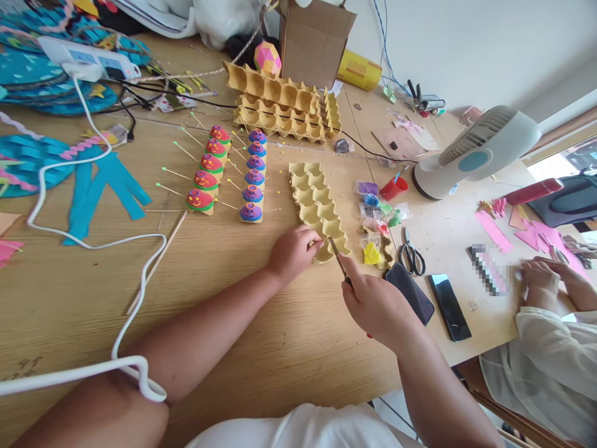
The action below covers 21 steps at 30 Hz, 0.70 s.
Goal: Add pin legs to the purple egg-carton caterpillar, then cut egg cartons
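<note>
A yellowish egg carton strip (313,193) with two rows of cups lies open side up in front of me. My left hand (295,254) is closed on its near left edge, thumb and finger pinching the rim. In my right hand (373,302) is a knife (336,254), its narrow blade against a cup near the carton's near end. Most of the knife's handle is hidden in the fist. Left of the carton stand two rows of painted egg-cup figures, a red and green row (205,181) with green-tipped sticks and a purple and blue row (254,177).
More egg cartons (280,118) lie at the back. Bags of coloured clay (372,252), a red cup (394,186), scissors (411,254), two phones (450,308) and a white fan (476,152) are on the right. A white cable (140,298) crosses my left arm. Another person's hands (541,280) rest far right.
</note>
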Tool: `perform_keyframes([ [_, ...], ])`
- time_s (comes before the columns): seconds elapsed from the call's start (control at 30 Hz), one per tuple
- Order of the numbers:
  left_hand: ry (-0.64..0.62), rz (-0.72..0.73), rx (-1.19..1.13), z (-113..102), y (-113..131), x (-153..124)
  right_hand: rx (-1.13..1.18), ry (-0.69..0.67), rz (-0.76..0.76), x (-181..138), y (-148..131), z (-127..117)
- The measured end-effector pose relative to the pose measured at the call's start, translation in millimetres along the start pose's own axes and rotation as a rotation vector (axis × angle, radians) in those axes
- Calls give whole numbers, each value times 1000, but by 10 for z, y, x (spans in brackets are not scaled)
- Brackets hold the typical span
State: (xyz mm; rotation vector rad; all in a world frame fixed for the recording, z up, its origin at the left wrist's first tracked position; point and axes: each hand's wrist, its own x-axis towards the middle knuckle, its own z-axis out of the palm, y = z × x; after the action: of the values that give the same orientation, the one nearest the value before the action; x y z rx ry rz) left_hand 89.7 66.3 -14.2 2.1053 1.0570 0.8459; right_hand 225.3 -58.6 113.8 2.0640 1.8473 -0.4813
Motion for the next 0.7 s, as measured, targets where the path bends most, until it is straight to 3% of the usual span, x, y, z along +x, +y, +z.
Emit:
perform_keyframes([
  [0.4, 1, -13, -21, 4, -4, 3, 39, -145, -4, 79, 31, -436],
  [0.7, 16, -7, -1, 17, -10, 0, -74, -177, -11, 167, -64, -557],
])
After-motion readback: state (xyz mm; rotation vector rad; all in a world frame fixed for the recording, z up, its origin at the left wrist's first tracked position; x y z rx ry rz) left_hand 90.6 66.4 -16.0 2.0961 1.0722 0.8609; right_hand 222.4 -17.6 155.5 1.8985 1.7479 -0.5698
